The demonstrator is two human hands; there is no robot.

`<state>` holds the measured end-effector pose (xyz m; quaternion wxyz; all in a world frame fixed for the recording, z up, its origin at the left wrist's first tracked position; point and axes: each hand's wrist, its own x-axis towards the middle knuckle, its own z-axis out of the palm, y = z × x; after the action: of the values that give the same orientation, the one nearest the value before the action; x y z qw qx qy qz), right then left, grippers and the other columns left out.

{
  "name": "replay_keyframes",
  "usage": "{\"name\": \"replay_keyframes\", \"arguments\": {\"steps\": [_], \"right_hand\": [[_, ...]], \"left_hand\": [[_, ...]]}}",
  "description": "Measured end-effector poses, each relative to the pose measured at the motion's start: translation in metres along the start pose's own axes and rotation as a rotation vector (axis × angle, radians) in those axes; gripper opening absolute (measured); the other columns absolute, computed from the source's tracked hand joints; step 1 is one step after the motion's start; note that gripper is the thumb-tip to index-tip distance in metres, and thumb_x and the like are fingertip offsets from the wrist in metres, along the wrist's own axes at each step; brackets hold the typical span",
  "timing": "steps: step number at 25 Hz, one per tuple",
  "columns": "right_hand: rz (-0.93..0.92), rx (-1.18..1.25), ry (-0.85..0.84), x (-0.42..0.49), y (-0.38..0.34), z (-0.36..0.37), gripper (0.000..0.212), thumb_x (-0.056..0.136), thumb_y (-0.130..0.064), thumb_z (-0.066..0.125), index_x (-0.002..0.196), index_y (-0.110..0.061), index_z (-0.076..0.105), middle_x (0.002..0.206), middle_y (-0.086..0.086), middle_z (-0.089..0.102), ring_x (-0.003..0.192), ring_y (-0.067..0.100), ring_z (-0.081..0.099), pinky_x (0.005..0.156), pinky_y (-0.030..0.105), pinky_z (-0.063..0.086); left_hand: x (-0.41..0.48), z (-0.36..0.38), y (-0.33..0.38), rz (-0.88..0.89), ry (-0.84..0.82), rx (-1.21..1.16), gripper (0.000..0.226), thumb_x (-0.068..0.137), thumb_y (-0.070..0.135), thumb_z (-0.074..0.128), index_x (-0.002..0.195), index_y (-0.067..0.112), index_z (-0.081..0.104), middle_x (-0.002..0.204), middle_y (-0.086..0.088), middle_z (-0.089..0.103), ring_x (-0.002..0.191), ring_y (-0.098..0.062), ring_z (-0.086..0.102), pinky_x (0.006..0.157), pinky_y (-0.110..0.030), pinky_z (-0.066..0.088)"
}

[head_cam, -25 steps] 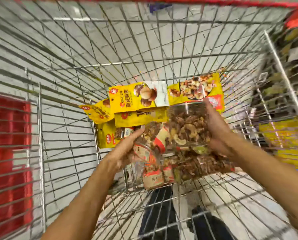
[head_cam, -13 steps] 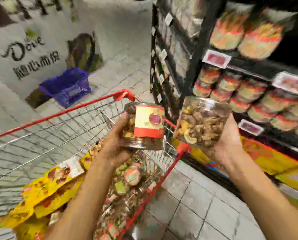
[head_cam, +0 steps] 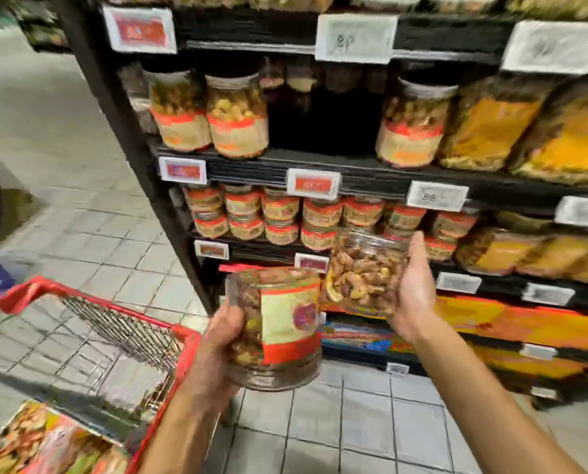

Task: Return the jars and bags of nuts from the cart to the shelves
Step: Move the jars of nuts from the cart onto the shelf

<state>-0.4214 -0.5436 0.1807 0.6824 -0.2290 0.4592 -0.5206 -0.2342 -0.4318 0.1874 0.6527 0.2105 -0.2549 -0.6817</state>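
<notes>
Nearest me, down and left of the black metal shelf unit [head_cam: 251,167], yellow-and-red printed bags of nuts [head_cam: 43,439] lie in the red-rimmed wire cart [head_cam: 121,336], not yet returned. In front of the unit's lowest shelves my left hand [head_cam: 217,350] grips a clear round plastic jar with a red-and-cream label [head_cam: 285,330], fingers clenched round its left wall, the jar close to upright. Just beyond it and closer to the unit, my right hand [head_cam: 412,289] holds a second clear plastic jar of mixed nuts [head_cam: 361,268], palm against its right side. Its long axis leans, top tipped towards the shelves. That jar sits right before the row of small red-labelled jars [head_cam: 282,217] on the unit, so I judge the right hand nearer to a placing spot. A dark gap [head_cam: 320,124] between the tall jars one shelf higher lies up and ahead of both hands. The labels are too blurred to tell which jar belongs where.
</notes>
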Motion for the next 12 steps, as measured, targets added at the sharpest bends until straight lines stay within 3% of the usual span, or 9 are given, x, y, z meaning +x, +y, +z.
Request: {"name": "replay_keyframes", "arguments": {"steps": [3, 4, 5, 6, 7, 8, 10, 11, 12], "right_hand": [[-0.011, 0.016, 0.173, 0.029, 0.008, -0.001, 0.058, 0.094, -0.058, 0.030, 0.118, -0.014, 0.060, 0.097, 0.002, 0.072, 0.087, 0.018, 0.069, 0.075, 0.030, 0.056], [-0.004, -0.002, 0.249, 0.041, 0.012, 0.000, 0.059, 0.094, -0.058, 0.032, 0.121, -0.013, 0.059, 0.102, 0.002, 0.068, 0.090, 0.019, 0.066, 0.080, 0.032, 0.054], [-0.007, -0.020, 0.323, 0.052, 0.017, 0.001, 0.058, 0.094, -0.057, 0.033, 0.122, -0.013, 0.058, 0.102, 0.002, 0.065, 0.088, 0.019, 0.064, 0.079, 0.031, 0.053], [-0.021, -0.039, 0.383, 0.062, 0.023, 0.002, 0.058, 0.094, -0.056, 0.034, 0.122, -0.011, 0.058, 0.103, 0.002, 0.063, 0.087, 0.018, 0.062, 0.079, 0.030, 0.052], [-0.047, -0.051, 0.427, 0.074, 0.029, 0.002, 0.059, 0.094, -0.055, 0.033, 0.123, -0.009, 0.057, 0.106, 0.002, 0.061, 0.091, 0.019, 0.060, 0.084, 0.029, 0.050], [-0.070, -0.057, 0.471, 0.086, 0.034, 0.001, 0.060, 0.095, -0.055, 0.033, 0.125, -0.008, 0.056, 0.108, 0.003, 0.059, 0.097, 0.019, 0.057, 0.091, 0.030, 0.046], [-0.097, -0.050, 0.528, 0.106, 0.042, -0.007, 0.057, 0.095, -0.054, 0.032, 0.123, -0.011, 0.057, 0.112, 0.002, 0.057, 0.103, 0.019, 0.054, 0.100, 0.033, 0.041], [-0.111, -0.038, 0.533, 0.116, 0.044, -0.012, 0.053, 0.095, -0.054, 0.031, 0.119, -0.015, 0.058, 0.112, 0.002, 0.058, 0.104, 0.020, 0.054, 0.102, 0.035, 0.041], [-0.124, -0.034, 0.546, 0.127, 0.048, -0.018, 0.048, 0.096, -0.054, 0.030, 0.113, -0.019, 0.058, 0.112, 0.003, 0.059, 0.104, 0.021, 0.055, 0.102, 0.035, 0.041]], "left_hand": [[0.023, -0.018, -0.028, -0.098, 0.004, 0.131, 0.059, 0.047, 0.038, 0.092, 0.083, -0.005, 0.074, 0.079, -0.021, 0.072, 0.072, -0.021, 0.072, 0.062, -0.024, 0.057], [0.026, -0.028, -0.030, -0.095, -0.218, -0.006, 0.055, 0.060, 0.034, 0.087, 0.092, -0.007, 0.072, 0.088, -0.024, 0.071, 0.080, -0.022, 0.072, 0.068, -0.025, 0.057], [0.037, -0.025, -0.028, -0.051, -0.288, -0.017, 0.046, 0.084, 0.022, 0.068, 0.112, -0.015, 0.060, 0.105, -0.032, 0.065, 0.098, -0.029, 0.068, 0.084, -0.031, 0.054], [0.050, -0.031, -0.025, -0.044, -0.081, 0.016, 0.042, 0.097, 0.010, 0.046, 0.124, -0.021, 0.044, 0.119, -0.040, 0.053, 0.111, -0.039, 0.059, 0.096, -0.039, 0.047], [0.063, -0.042, -0.034, -0.086, 0.051, -0.066, 0.043, 0.098, 0.009, 0.043, 0.126, -0.023, 0.040, 0.122, -0.043, 0.049, 0.113, -0.043, 0.056, 0.098, -0.044, 0.045], [0.075, -0.053, -0.044, -0.083, 0.117, 0.024, 0.049, 0.087, 0.017, 0.065, 0.116, -0.020, 0.053, 0.113, -0.041, 0.056, 0.104, -0.041, 0.063, 0.090, -0.043, 0.051], [0.081, -0.065, -0.080, -0.144, 0.082, 0.087, 0.066, 0.030, 0.041, 0.095, 0.081, 0.004, 0.077, 0.083, -0.019, 0.073, 0.074, -0.024, 0.072, 0.061, -0.030, 0.058], [0.085, -0.075, -0.088, -0.162, 0.052, -0.017, 0.070, 0.017, 0.044, 0.095, 0.075, 0.008, 0.078, 0.078, -0.015, 0.074, 0.069, -0.022, 0.072, 0.056, -0.029, 0.058], [0.092, -0.084, -0.095, -0.188, -0.001, -0.125, 0.069, 0.025, 0.041, 0.096, 0.081, 0.005, 0.077, 0.084, -0.019, 0.073, 0.076, -0.024, 0.072, 0.064, -0.032, 0.059]]}}
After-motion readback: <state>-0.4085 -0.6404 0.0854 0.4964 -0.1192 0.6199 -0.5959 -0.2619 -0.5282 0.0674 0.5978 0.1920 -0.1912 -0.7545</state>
